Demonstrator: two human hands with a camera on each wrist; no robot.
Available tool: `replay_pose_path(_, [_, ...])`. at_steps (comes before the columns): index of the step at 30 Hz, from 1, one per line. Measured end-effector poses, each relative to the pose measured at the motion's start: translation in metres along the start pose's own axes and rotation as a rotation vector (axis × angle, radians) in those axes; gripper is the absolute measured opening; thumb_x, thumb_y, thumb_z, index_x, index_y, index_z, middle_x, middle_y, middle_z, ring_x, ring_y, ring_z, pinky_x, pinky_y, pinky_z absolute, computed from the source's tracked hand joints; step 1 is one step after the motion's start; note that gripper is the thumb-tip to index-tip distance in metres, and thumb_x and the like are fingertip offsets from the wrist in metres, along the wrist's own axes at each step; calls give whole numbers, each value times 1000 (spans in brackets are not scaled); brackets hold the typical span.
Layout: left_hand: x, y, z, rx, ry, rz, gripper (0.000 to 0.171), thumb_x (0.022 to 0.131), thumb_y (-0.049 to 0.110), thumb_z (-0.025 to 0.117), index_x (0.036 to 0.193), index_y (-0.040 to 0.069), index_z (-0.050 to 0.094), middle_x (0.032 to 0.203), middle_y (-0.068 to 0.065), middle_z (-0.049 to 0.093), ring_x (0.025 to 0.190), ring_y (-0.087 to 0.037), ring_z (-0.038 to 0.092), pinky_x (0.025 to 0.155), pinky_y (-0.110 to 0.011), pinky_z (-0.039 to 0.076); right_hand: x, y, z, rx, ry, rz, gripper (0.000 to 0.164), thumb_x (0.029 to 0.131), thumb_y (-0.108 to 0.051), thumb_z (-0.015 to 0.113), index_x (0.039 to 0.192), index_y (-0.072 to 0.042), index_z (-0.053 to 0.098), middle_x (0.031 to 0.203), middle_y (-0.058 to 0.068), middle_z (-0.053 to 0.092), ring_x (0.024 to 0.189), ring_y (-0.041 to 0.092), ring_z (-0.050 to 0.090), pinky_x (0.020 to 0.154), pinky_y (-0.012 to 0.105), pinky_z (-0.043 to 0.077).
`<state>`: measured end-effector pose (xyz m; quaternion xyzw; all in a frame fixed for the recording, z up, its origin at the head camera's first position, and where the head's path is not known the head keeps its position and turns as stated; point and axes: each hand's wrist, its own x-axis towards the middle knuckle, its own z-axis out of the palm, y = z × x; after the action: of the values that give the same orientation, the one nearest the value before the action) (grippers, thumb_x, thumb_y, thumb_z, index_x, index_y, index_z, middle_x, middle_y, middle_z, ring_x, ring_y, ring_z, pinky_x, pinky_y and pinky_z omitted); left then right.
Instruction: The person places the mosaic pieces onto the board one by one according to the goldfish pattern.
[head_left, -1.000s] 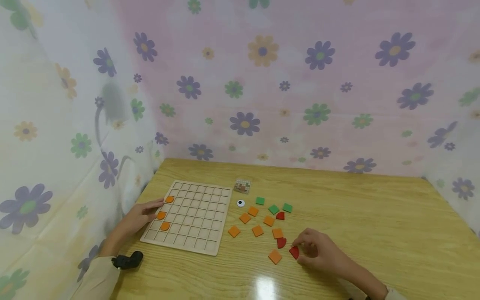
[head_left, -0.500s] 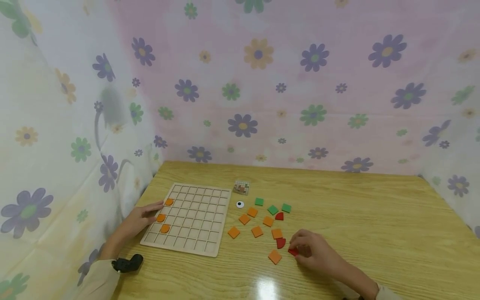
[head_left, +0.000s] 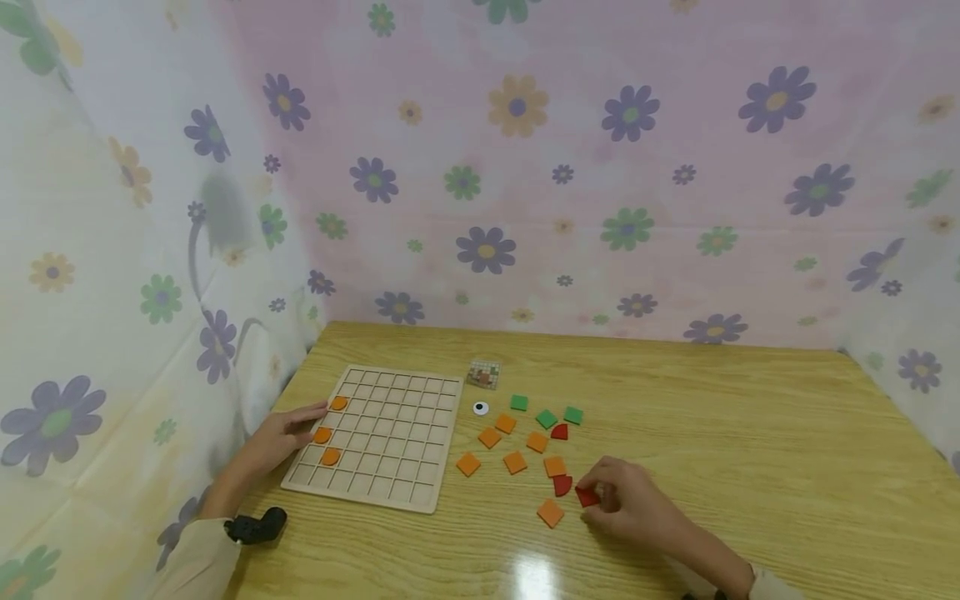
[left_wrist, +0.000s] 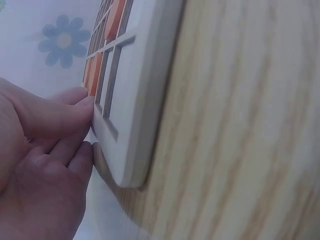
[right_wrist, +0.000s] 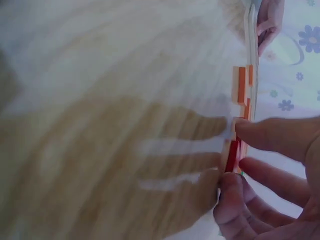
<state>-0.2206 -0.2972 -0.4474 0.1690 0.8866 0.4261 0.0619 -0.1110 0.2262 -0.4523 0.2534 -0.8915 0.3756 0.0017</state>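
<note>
On the left of the table lies a wooden grid board (head_left: 390, 442) with three orange rounded pieces, one of them here (head_left: 330, 457). My left hand (head_left: 272, 442) rests at its left edge, index finger fairly straight, fingertips and thumb touching the rim. The left wrist view shows that hand (left_wrist: 55, 135) close against the board's edge (left_wrist: 130, 145). To the right, my right hand (head_left: 633, 504) pinches a red quarter-circle tile (head_left: 587, 497) at the tabletop; fingertips hide part of it. In the right wrist view, thumb and fingers surround the red tile (right_wrist: 231, 156).
Several orange square tiles (head_left: 514, 462), green tiles (head_left: 546, 419) and two more red tiles (head_left: 562, 485) lie between board and right hand. A white disc with a black dot (head_left: 481, 408) and a small patterned card (head_left: 483, 375) lie near the board's right edge. Flowered cloth (head_left: 555, 200) surrounds the table.
The red tile has shifted and turned slightly in my right fingers, being more covered half a second ago. My left hand stays at the board's edge.
</note>
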Motion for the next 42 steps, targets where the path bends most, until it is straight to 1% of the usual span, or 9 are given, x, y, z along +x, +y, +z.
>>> replay_pose_path(11, [-1, 2, 0, -5, 3, -16, 43, 90, -4, 56, 132, -8, 50, 142, -23, 40, 132, -42, 31, 87, -7, 34, 8, -4, 5, -38, -7, 83, 17, 75, -9, 79, 89, -11, 71, 85, -4, 58, 61, 3, 46, 52, 21, 43])
replay_pose_path(15, [1, 3, 0, 28, 5, -21, 43, 90, -3, 57, 132, -7, 51, 142, -22, 41, 132, -42, 32, 95, -21, 40, 9, -11, 9, -85, 33, 148, 16, 73, -14, 81, 86, -11, 71, 80, -5, 55, 55, 2, 41, 50, 21, 41])
replay_pose_path(18, [2, 4, 0, 36, 5, -27, 44, 90, -3, 57, 133, -6, 51, 142, -22, 41, 133, -42, 31, 99, -35, 39, 10, -16, 11, -99, 59, 178, 10, 75, -10, 79, 81, -10, 71, 79, -4, 56, 52, 2, 39, 48, 21, 40])
replay_pose_path(20, [3, 3, 0, 40, 7, -29, 43, 90, -3, 57, 133, -6, 51, 143, -21, 41, 133, -42, 31, 99, -38, 38, 10, -18, 11, -90, 51, 177, 9, 76, -6, 77, 81, -9, 71, 80, -3, 57, 53, 2, 41, 48, 21, 41])
replay_pose_path(23, [4, 4, -1, 36, 5, -29, 43, 90, -3, 56, 133, -6, 51, 143, -21, 40, 133, -42, 31, 99, -28, 38, 11, -19, 7, -79, 11, 144, 12, 75, -3, 77, 85, -6, 71, 83, -1, 57, 58, 3, 44, 50, 20, 42])
replay_pose_path(25, [4, 3, -1, 30, 5, -36, 44, 90, -3, 56, 133, -6, 50, 144, -21, 40, 134, -41, 30, 94, -16, 37, 11, -18, 3, -70, -22, 108, 15, 74, -2, 77, 87, -5, 71, 84, 0, 57, 61, 3, 46, 52, 20, 43])
replay_pose_path(28, [3, 3, -2, 11, 8, -45, 44, 90, -4, 55, 134, -6, 50, 144, -21, 39, 134, -41, 29, 89, -8, 33, 12, -14, -2, -59, -67, 55, 15, 75, -2, 77, 89, -5, 72, 86, -1, 57, 65, 3, 48, 53, 21, 45])
replay_pose_path(36, [1, 4, -3, 13, 1, -31, 43, 90, -3, 55, 133, -8, 49, 144, -22, 39, 133, -42, 30, 93, -18, 38, 16, -3, -3, -57, -103, -63, 13, 80, -11, 75, 92, -11, 71, 87, -6, 59, 66, 1, 49, 54, 20, 45])
replay_pose_path(42, [0, 0, 0, 26, -6, -51, 43, 91, -1, 55, 134, -5, 50, 145, -18, 38, 135, -40, 29, 91, -10, 33, 18, -3, 1, -50, -72, -120, 13, 79, -8, 75, 90, -13, 71, 84, -7, 59, 65, 1, 50, 52, 19, 46])
